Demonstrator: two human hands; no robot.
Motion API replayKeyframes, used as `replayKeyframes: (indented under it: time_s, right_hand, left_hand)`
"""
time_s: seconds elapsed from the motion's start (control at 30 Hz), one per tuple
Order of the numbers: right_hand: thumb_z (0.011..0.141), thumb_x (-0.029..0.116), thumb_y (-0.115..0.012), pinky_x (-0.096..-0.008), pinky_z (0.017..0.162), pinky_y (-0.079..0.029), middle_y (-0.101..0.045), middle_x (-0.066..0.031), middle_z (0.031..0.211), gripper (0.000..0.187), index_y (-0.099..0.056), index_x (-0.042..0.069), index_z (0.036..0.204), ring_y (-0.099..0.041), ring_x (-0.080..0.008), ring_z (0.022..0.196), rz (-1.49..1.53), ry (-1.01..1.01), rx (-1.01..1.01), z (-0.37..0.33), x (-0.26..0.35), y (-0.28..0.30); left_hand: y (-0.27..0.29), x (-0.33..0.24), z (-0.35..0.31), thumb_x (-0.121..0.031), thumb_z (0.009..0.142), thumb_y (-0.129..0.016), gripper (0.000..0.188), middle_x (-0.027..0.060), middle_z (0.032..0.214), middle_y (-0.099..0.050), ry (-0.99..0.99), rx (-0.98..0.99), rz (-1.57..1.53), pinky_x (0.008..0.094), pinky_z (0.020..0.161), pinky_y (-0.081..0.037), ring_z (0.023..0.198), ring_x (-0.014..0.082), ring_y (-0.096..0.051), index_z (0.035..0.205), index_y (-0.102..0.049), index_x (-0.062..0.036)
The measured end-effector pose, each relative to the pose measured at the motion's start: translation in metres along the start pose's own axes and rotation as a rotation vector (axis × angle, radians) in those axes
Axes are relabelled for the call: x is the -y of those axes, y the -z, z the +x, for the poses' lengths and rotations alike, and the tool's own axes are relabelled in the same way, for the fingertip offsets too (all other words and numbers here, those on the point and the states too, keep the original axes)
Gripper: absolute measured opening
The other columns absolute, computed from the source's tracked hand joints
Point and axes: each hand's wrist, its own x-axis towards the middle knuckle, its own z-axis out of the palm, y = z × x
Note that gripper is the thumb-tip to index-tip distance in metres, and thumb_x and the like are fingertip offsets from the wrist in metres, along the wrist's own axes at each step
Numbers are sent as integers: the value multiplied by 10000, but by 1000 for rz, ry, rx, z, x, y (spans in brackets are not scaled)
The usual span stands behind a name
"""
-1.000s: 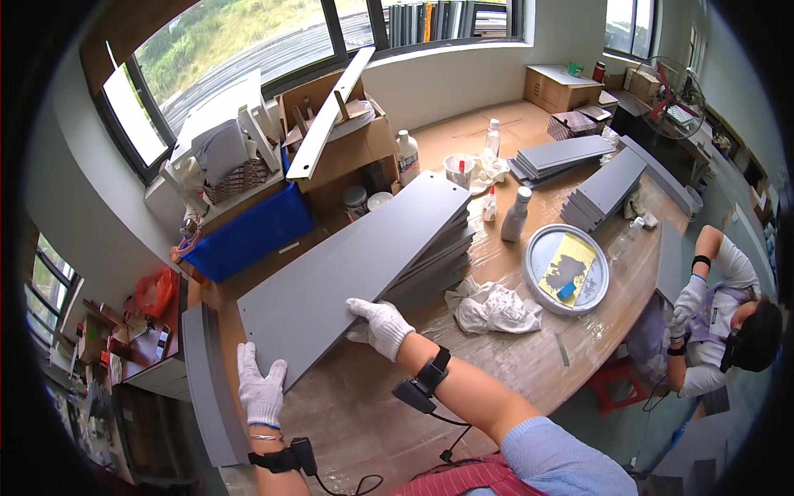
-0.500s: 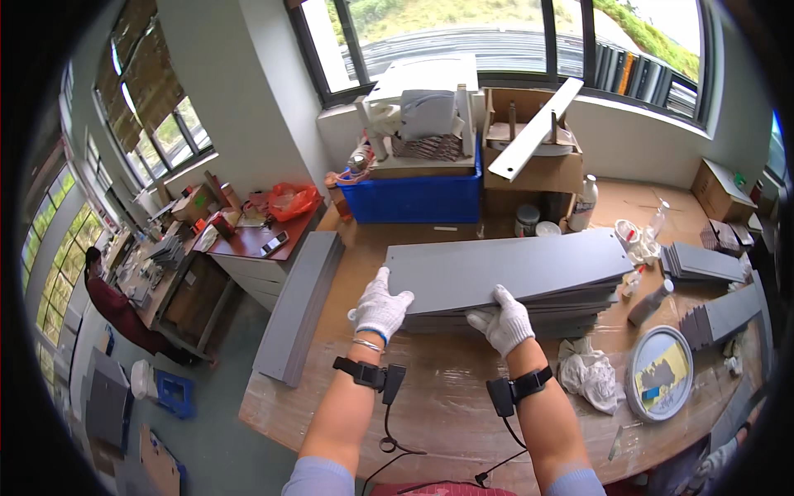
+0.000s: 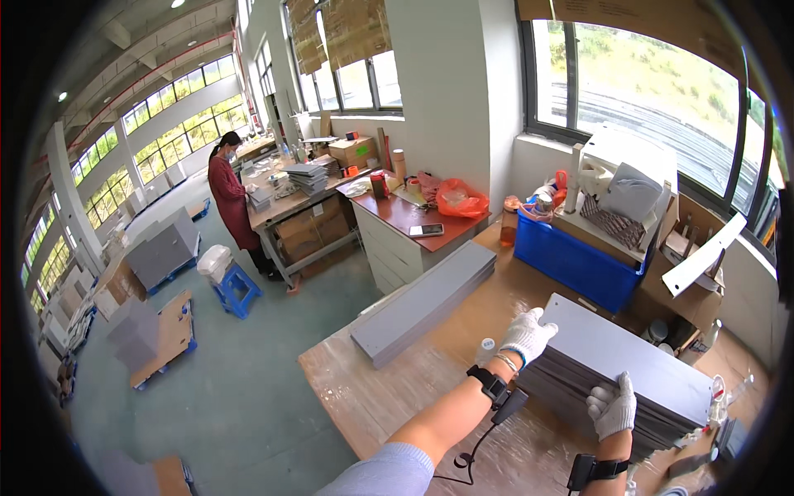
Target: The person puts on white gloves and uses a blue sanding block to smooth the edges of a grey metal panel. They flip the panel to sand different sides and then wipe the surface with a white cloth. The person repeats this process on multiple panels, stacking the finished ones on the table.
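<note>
A long flat grey panel tops a stack of like grey panels on the wooden table. My left hand, in a white knitted glove, grips the panel's left end. The gloved right hand is curled at its near long edge, with the thumb up against the edge and the other fingers bent. Part of the grip is hidden. To the left lies a second stack of long grey panels, apart from both hands.
Behind the panels stand a blue crate and a cardboard box. A red-topped cabinet bears a phone and an orange bag. Farther left, a person in dark red stands at another bench, near a blue stool.
My view has swung left, so the table and panels sit farther right and more of the room shows. Both hands stay at the same panel.
</note>
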Motion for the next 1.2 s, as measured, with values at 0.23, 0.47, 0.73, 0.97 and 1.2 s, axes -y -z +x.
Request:
replayKeyframes:
  time_s: [0.23, 0.47, 0.73, 0.97, 1.2]
  right_hand:
    - [991, 508, -502, -351, 495, -489, -652, -140, 719, 525, -595, -9, 1005, -614, -277, 575, 65, 123, -133, -4, -12, -22]
    - [1007, 403, -505, -362, 536, -527, -704, -228, 824, 497, -599, -74, 1113, -671, -307, 652, -116, 42, 34, -71, -61, -10]
    - [839, 157, -724, -344, 818, -559, -739, -127, 961, 299, -721, -47, 1058, -680, -222, 903, -893, -24, 156, -172, -72, 105]
    - [850, 139, -703, -353, 744, -551, -719, -98, 899, 243, -683, 20, 1062, -664, -214, 800, -989, -109, -378, -149, -79, 188]
    - [893, 189, -670, -337, 720, -551, -702, -71, 919, 337, -648, 85, 1213, -628, -178, 747, -1182, 84, -653, -132, -97, 159]
  left_hand:
    - [13, -9, -20, -334, 812, -760, 492, 199, 1144, -688, 40, -93, 64, 433, 937, -503, 1058, 337, -656, 1190, -684, -29]
    - [58, 15, -67, -112, 921, -646, 314, 81, 1042, -695, 302, 341, -1121, 316, 814, -561, 965, 159, -663, 1204, -621, 21]
    - [134, 69, -173, -88, 859, -689, 429, 11, 1089, -687, 211, 369, -979, 235, 835, -456, 922, 92, -601, 1276, -633, 0]
    - [225, 103, -264, -56, 812, -695, 490, 57, 1117, -698, 373, 219, -825, 282, 897, -491, 973, 146, -651, 1289, -617, 25]
    - [216, 124, -259, -30, 833, -660, 398, 71, 1079, -707, 398, 272, -871, 278, 857, -510, 919, 145, -666, 1227, -644, 30]
